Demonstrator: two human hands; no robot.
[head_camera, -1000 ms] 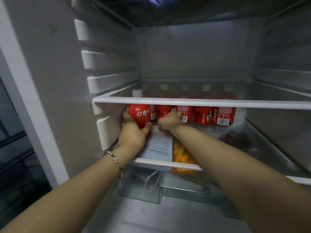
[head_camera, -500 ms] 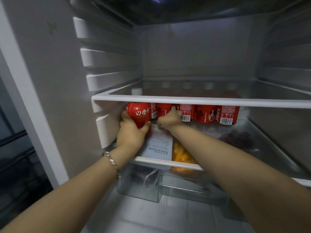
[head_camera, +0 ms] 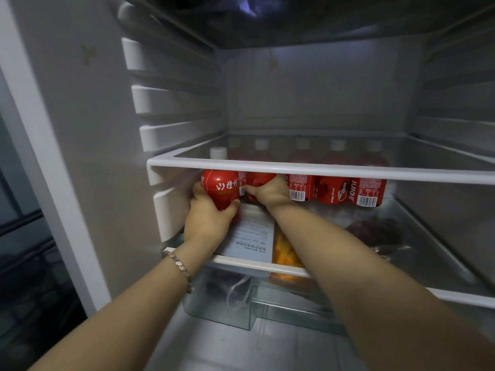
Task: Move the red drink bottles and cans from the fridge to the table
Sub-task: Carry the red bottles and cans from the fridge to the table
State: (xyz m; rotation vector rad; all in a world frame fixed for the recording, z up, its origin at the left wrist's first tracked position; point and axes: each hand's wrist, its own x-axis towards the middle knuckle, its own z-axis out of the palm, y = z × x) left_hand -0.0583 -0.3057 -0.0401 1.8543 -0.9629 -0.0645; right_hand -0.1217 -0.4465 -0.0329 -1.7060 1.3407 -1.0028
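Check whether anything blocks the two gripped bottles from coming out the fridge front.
Nothing upright does. The left hand holds the leftmost bottle, the right hand the second bottle. Only a flat paper sheet lies in front. The glass shelf sits over their caps, so probably slide out, not up.

Lighting: dim, cool and grey throughout; no lamp in view.
Brightest patch: bluish-white glare on the fridge ceiling [head_camera: 249, 9].
Glass shelf [head_camera: 321, 170]: white front rim catches the light; caps seen through its pane look hazy and washed out.
Leftmost red bottle [head_camera: 222, 188]: colour saturated, lettering legible.
Second red bottle [head_camera: 261, 180]: top shaded beneath the rim.
Room beyond the fridge [head_camera: 24, 263]: near black and smeared, possibly motion blur.
Distortion: wide-angle; wall rails [head_camera: 166, 100] splay outward, and both forearms [head_camera: 120, 317] swell toward the bottom corners.
Clear drawer [head_camera: 227, 303]: soft, low contrast.
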